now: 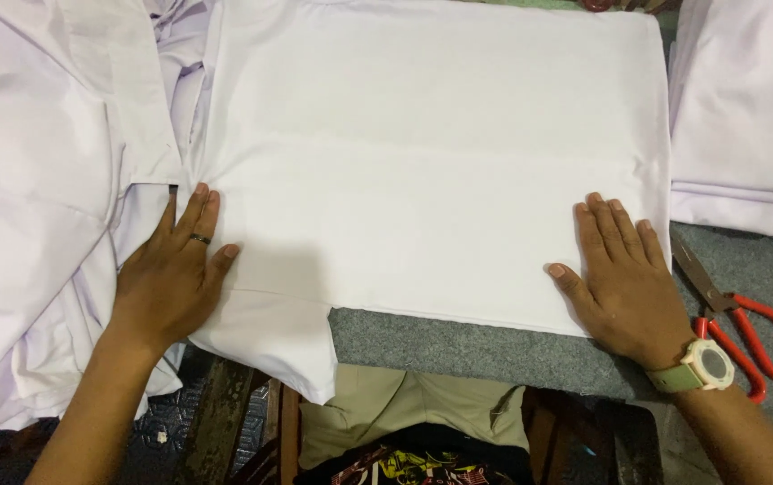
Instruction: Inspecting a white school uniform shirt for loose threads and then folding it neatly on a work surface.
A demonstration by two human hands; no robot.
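Fingers [196, 208] of the left hand [169, 278] are lying flat, lightly spread, pressing the white folded cloth [431, 162] at 9 o'clock; right hand [622, 280] is resting palm-down at 3 o'clock, fingers close together, nothing pinched. Cloth is covering the grey padded table [458, 346], its left end overhanging the near edge. Risk: uneven pressing could be dragging the fold crooked, or that overhang sliding off. Red-handled scissors [746, 332] lying just beside right wrist could be snagging fabric.

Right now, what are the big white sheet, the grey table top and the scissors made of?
White sheet: thin woven cloth, likely cotton; matte, with soft creases under both hands. Grey table top: looks like felt or carpet, fuzzy and dull. Scissors: dull grey metal blades, with glossy red handles, probably plastic.
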